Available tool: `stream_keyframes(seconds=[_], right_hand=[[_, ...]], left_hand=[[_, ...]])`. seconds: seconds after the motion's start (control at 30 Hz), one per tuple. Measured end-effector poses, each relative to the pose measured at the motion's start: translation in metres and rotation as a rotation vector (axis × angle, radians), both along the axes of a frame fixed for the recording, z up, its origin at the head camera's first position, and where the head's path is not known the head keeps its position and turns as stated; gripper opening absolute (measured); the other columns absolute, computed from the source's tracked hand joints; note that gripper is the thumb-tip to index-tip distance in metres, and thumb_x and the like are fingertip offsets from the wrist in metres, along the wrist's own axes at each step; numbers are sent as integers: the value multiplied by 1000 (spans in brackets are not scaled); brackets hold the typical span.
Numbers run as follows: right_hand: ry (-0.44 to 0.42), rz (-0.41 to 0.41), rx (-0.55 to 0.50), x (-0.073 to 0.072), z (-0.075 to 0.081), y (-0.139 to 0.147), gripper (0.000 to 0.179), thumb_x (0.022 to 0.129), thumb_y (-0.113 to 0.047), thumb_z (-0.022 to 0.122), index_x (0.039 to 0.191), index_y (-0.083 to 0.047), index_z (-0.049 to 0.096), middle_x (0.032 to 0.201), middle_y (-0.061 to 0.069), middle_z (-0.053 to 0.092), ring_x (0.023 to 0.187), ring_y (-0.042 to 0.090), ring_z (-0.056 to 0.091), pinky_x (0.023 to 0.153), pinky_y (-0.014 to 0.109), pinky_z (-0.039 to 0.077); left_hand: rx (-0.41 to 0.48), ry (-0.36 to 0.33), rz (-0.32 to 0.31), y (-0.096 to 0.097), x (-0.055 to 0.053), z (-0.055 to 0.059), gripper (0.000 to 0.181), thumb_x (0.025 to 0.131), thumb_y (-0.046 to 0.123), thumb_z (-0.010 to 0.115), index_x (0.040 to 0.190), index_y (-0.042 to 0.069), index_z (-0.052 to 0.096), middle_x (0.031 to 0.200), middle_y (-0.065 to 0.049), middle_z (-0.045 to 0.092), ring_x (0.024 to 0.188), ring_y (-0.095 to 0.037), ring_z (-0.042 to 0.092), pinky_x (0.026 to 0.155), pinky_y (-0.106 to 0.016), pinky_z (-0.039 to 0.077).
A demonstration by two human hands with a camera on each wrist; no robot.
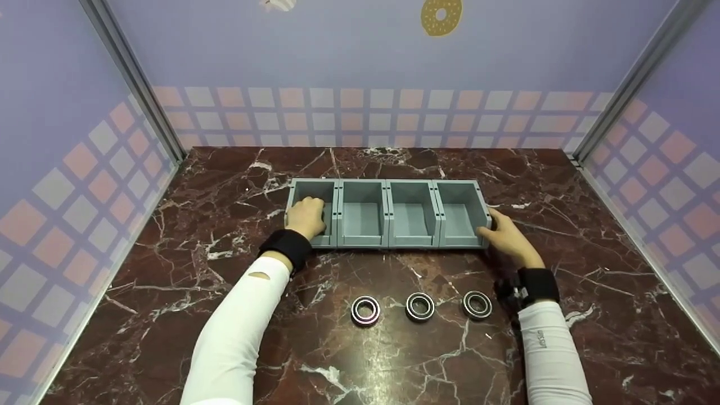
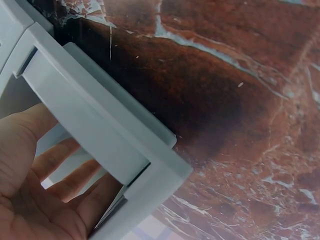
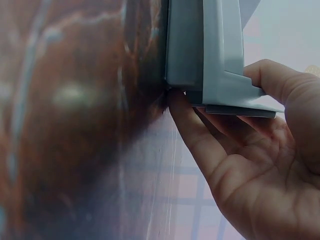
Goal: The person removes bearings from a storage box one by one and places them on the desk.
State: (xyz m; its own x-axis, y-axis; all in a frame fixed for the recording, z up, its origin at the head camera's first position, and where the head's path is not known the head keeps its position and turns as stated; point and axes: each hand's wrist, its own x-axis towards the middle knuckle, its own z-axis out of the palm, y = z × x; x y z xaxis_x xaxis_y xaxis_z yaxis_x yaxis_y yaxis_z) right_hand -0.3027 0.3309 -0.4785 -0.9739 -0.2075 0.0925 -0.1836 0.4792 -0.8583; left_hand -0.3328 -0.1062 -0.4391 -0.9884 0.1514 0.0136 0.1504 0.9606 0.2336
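Note:
A row of joined grey plastic bins [image 1: 363, 242] stands on the dark red marbled table. My left hand [image 1: 306, 217] reaches down into the leftmost bin. In the left wrist view, its thumb and fingers [image 2: 57, 155] pass behind the bin's front lip [image 2: 85, 115]. The fingertips are hidden there, and I cannot tell whether they hold anything. At the other end, my right hand [image 1: 509, 236] grips the outer wall of the rightmost bin [image 1: 458, 243]. In the right wrist view its thumb [image 3: 277, 80] lies over the wall's edge, with the fingers along the outside and underside.
Three metal ring bearings lie in front of the bins: a left one [image 1: 365, 311], a middle one [image 1: 420, 307] and a right one [image 1: 477, 305] near the right wrist. Patterned panels [image 1: 360, 56] enclose the table [image 1: 394, 365] at the back and both sides.

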Motion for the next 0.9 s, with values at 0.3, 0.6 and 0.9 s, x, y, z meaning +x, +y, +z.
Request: stream_keyframes(seconds=[0.3, 0.6, 0.9], right_hand=[[5, -4, -15, 0, -1, 0, 52, 94, 10, 56, 144, 20, 42, 132, 36, 56, 104, 20, 58, 83, 16, 45], [0, -2, -8, 0, -1, 0, 52, 95, 9, 55, 144, 20, 41, 133, 37, 55, 108, 24, 58, 85, 16, 45], [-12, -14, -6, -2, -2, 1, 52, 96, 10, 53, 145, 21, 39, 135, 37, 53, 114, 34, 55, 87, 16, 43]], left_hand=[[-41, -17, 3, 2, -2, -1, 22, 89, 5, 73, 110, -3, 74, 115, -26, 70, 104, -46, 68, 86, -58, 56], [-63, -54, 9, 4, -4, 1, 24, 89, 6, 74, 111, -5, 73, 116, -26, 71, 104, -45, 69, 85, -56, 57], [-70, -91, 11, 5, -5, 1, 21, 91, 7, 73, 109, -4, 73, 116, -26, 71, 104, -44, 69, 86, -55, 57]])
